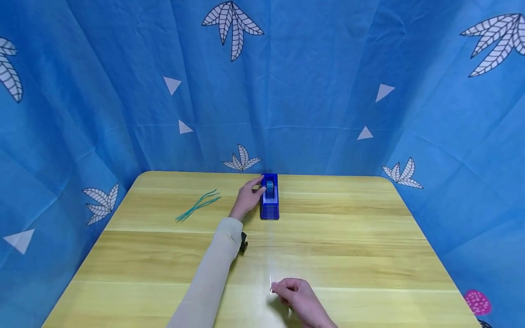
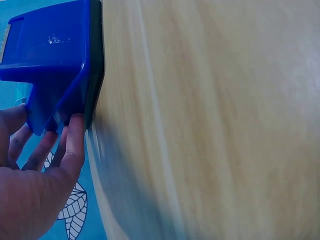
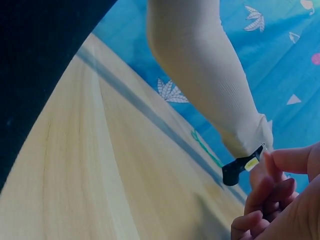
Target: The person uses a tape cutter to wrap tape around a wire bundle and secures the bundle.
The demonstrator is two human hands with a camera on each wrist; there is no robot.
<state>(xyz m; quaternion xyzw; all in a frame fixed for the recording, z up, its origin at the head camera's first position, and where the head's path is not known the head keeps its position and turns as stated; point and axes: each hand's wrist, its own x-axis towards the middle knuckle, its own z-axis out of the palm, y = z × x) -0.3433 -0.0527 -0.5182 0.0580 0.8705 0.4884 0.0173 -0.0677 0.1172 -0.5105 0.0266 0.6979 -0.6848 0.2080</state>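
At the table's far edge stands a blue tape dispenser with a roll of tape in it. My left hand holds its left side, thumb by the roll. In the left wrist view, the fingers of the left hand bend against the end of the dispenser. A thin clear strip of tape runs toward me from the dispenser, much of it hard to see. Near the front, my right hand pinches its end between thumb and forefinger, also seen in the right wrist view, where the hand has its other fingers curled.
Several teal strands lie crossed on the wooden table, left of the dispenser. A blue patterned curtain hangs behind and at both sides. My left sleeve stretches across the table, with a small black device at the wrist.
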